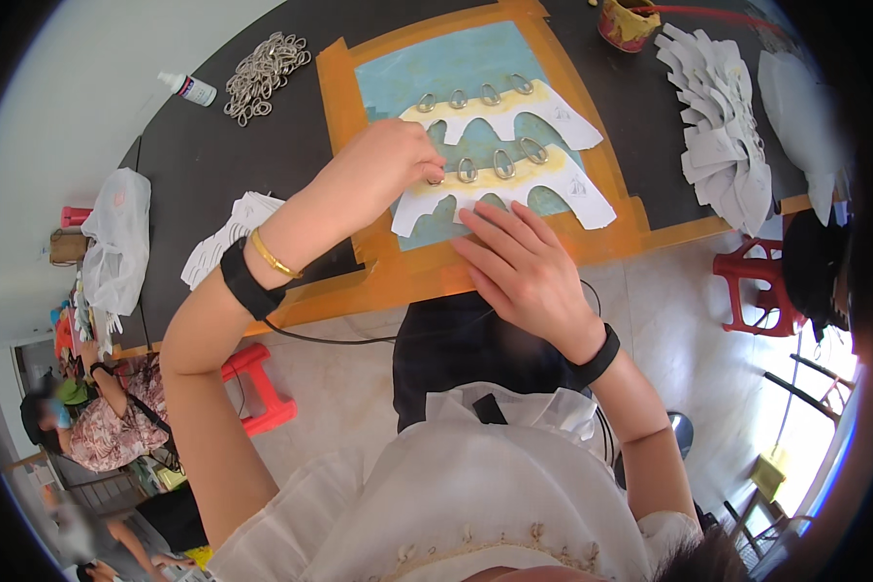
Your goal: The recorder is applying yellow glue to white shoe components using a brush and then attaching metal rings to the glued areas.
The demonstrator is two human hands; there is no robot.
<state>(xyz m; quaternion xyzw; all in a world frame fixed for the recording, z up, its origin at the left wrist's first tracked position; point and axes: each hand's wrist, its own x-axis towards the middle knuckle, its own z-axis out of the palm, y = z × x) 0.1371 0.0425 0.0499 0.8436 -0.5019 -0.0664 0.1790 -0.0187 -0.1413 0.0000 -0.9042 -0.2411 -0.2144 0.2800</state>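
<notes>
Two white scalloped pieces lie one beyond the other on a pale blue sheet [456, 53]. Yellowish smears run along their upper edges. Oval metal rings sit in a row on the far piece [572, 124] and on the near piece [592, 199]. My left hand [393, 160] reaches across from the left, fingertips pinched on a metal ring [436, 181] at the left end of the near piece; the fingers partly cover that ring. My right hand [522, 260] has its fingers stretched out, their tips resting at the near piece's lower edge.
Orange tape [339, 107] borders the sheet on the dark table. Beyond it are a heap of metal rings [265, 76], a small white bottle [186, 88] and a smeared pot [629, 24]. White cut pieces [718, 126] are piled at right, others [228, 233] at left. A person [107, 417] sits far left.
</notes>
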